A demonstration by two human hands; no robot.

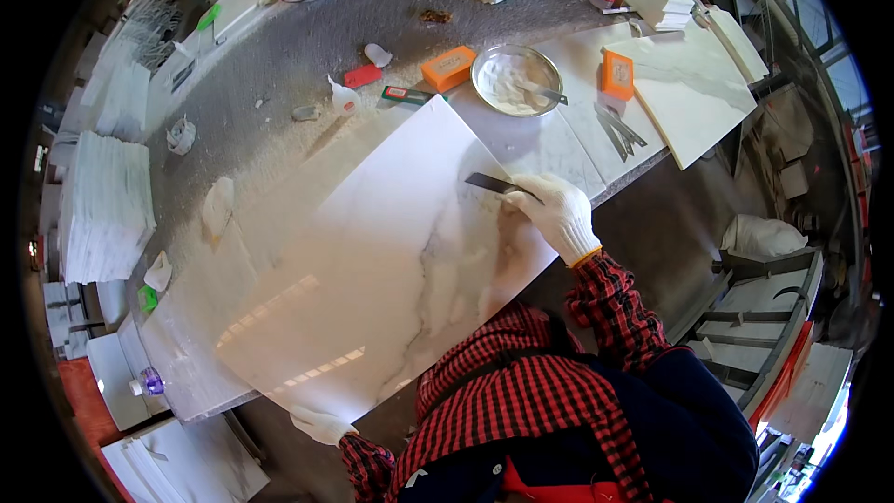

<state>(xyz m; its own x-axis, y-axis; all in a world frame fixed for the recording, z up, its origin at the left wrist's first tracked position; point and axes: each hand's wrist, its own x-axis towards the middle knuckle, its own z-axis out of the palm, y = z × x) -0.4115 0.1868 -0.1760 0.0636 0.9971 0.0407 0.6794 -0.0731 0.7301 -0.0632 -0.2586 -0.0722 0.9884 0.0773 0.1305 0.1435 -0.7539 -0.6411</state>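
Observation:
A large white marble-look slab point(372, 251) with grey veins lies aslant on the workbench, its near edge reaching past the bench front. My left hand point(321, 426), in a white knit glove, grips the slab's near-left corner; some fingers are hidden by it. In my gloved right hand point(559, 214) is a dark flat putty knife point(489, 183), pinched between thumb and fingers. Its blade points left over the slab's right part; whether it touches the surface I cannot tell. Beyond the slab sits a round metal bowl point(515, 82) of whitish powder or paste, with a spatula in it.
Orange blocks point(447, 68), a red block point(363, 74) and a small squeeze bottle point(343, 97) lie past the slab. Several thin blades point(620, 133) rest to the right. Stacked white slabs point(110, 210) stand at left; a metal rack point(759, 317) is at lower right.

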